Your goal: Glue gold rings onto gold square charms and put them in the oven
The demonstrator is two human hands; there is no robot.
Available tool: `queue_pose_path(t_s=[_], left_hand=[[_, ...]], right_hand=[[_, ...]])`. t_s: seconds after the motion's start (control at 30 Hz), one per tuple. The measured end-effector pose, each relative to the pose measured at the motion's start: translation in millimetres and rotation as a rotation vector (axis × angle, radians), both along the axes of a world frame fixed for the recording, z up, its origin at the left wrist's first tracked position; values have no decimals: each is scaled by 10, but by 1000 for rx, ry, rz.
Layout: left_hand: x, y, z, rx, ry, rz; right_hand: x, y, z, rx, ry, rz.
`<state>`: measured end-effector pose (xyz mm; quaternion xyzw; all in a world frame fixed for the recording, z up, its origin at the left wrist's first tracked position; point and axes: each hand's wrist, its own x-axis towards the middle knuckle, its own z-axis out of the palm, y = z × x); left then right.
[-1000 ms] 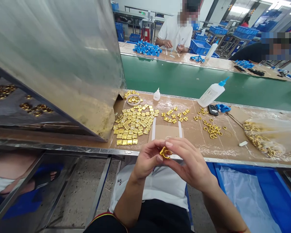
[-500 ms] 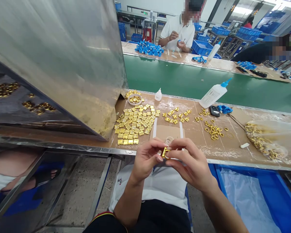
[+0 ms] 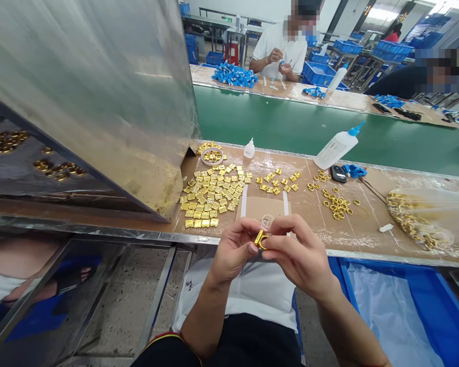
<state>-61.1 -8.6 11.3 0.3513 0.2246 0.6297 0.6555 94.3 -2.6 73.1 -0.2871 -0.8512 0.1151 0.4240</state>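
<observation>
Just above the bench's front edge, my left hand (image 3: 235,250) pinches a flat gold piece (image 3: 258,238) between thumb and fingers. My right hand (image 3: 300,252) grips a gold ring band (image 3: 264,241), which meets the flat piece; whether the two are joined I cannot tell. Many square gold plates (image 3: 210,193) lie in rows ahead and to the left, with a white hoop (image 3: 212,156) over some at the back. Smaller gold pieces (image 3: 277,182) are scattered in the middle. Loose gold ring bands (image 3: 338,205) lie to the right. Behind my fingers is a cardboard pad (image 3: 263,204) with white tape strips.
A large metal housing (image 3: 110,92) rises at left. On the bench stand a small white bottle (image 3: 249,148) and a big blue-tipped bottle (image 3: 337,148). A plastic bag of rings (image 3: 421,219) lies right, above a blue bin (image 3: 439,306). Across the green belt (image 3: 260,114) a person works.
The gold pieces have tilted slightly between my fingers, and more of the ring band's curve shows. My hands stay almost in place.
</observation>
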Motion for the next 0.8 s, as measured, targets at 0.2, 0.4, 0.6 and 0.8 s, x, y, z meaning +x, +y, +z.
queue_pose_path(t_s=[0.2,0.4,0.6,0.8], left_hand=[[-10,25,-43,1,-25,-38],[-4,27,-57,20,-58,-45],[-3,35,-56,38,-34,-23],[7,60,-79,49,-32,-5]], right_hand=[[-20,-24,-28,-53,15,-19],[-21,-17,-45,-91,54,23],[-28,-11,-36,-123,65,24],[-34,37,-51,-112,57,38]])
